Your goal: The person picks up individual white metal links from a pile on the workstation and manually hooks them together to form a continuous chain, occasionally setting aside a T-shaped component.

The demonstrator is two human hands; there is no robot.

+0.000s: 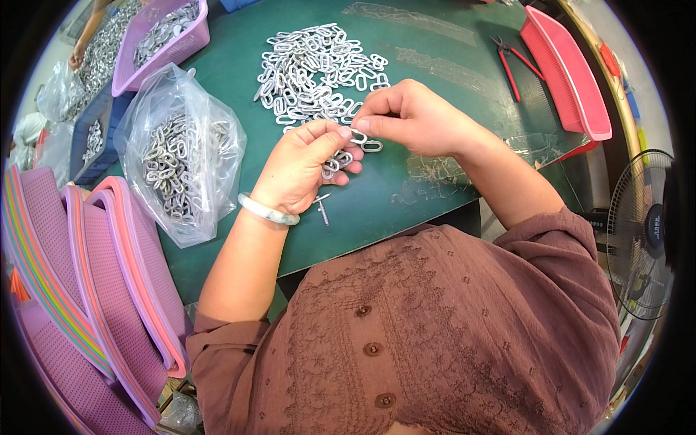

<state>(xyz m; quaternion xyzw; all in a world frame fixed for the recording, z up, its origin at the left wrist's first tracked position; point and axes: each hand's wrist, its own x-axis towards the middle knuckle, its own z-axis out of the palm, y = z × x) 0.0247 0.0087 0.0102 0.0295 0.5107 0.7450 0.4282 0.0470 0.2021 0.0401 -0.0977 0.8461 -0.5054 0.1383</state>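
Note:
My left hand is closed around several grey metal chain links, its thumb and forefinger pinching near one end. Against it, my right hand pinches a single link between thumb and fingertips, so both hands meet over the table. Just beyond them spreads a heap of loose oval metal links. Two small metal pins lie on the table beside my left wrist, which wears a pale bangle.
On the green table, a clear plastic bag of links stands left. Red-handled pliers lie near a red basket at right. Stacked purple baskets crowd the left; a fan stands right. Another person's hand shows far left.

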